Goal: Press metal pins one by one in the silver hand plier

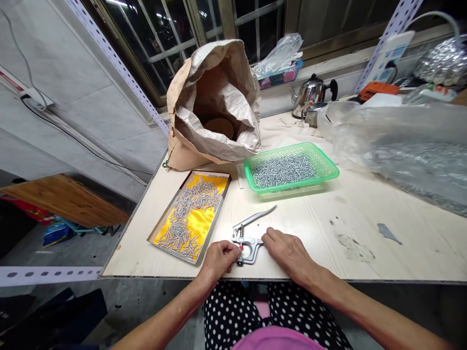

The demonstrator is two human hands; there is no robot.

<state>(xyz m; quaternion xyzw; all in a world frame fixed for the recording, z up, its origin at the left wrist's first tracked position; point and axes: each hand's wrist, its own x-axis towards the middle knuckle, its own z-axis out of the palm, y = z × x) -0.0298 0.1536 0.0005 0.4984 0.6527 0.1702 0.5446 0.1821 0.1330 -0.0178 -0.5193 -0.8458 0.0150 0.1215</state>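
A pair of grey metal snap-fastener pliers (251, 241) lies near the table's front edge, its upper lever raised away from the body. My right hand (288, 250) has its fingers closed round the end of the lower handle. At the jaw end, my left hand (222, 258) pinches close to the red-marked die; whatever is between those fingertips is too small or hidden to make out. Left of the pliers sits a shallow tray (216, 214) lined with yellow cloth and strewn with small silvery metal pieces. A green plastic basket (292, 187) behind them contains many similar thin pieces.
A large open paper sack (182, 146) stands at the back left. Clear plastic bags (412, 146) cover the right side. Farther back are a metal kettle (312, 95) and an orange tool (379, 89). A grey scrap (388, 233) lies on the tabletop (314, 233).
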